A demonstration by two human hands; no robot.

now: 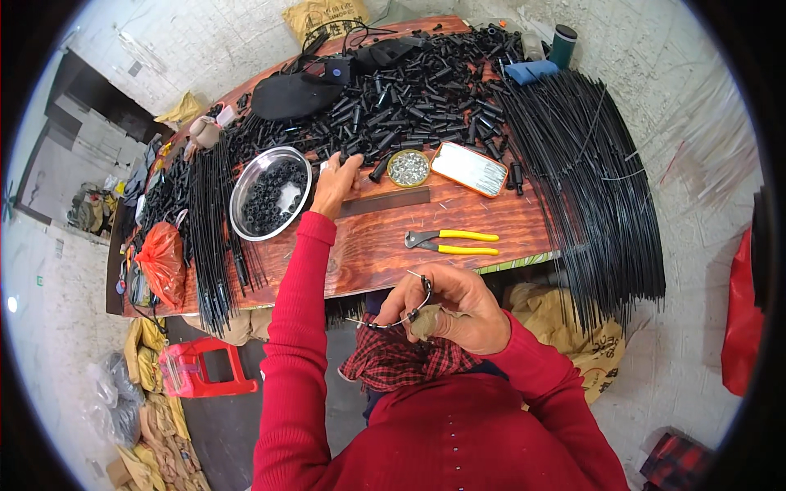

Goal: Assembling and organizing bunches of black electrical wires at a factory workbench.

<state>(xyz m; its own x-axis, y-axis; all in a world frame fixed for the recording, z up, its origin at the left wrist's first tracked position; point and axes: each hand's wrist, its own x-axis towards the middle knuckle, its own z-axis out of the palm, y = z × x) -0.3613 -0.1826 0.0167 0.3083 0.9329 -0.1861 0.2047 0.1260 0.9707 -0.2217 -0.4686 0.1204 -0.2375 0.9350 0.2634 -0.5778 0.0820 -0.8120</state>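
My left hand (332,186) reaches to the near edge of a heap of black tubular plastic parts (409,106). Its thumb and fingers close around one dark part (349,159), partly hidden by them. Close to my body, my right hand (467,309) grips a short black cable (426,288) bent into a curve, with bare metallic ends sticking out. A worn tan cover (424,324) sits at the thumb of that hand. Yellow-handled pliers (458,243) lie on the table beyond it.
A steel bowl (237,219) of small black rings stands left of my left hand. Right of it are a round tin (408,168) of small metal pieces and a tray (467,168) of thin pins. Long black cable bundles (585,188) overhang the table's right side. A red stool (237,372) stands below left.
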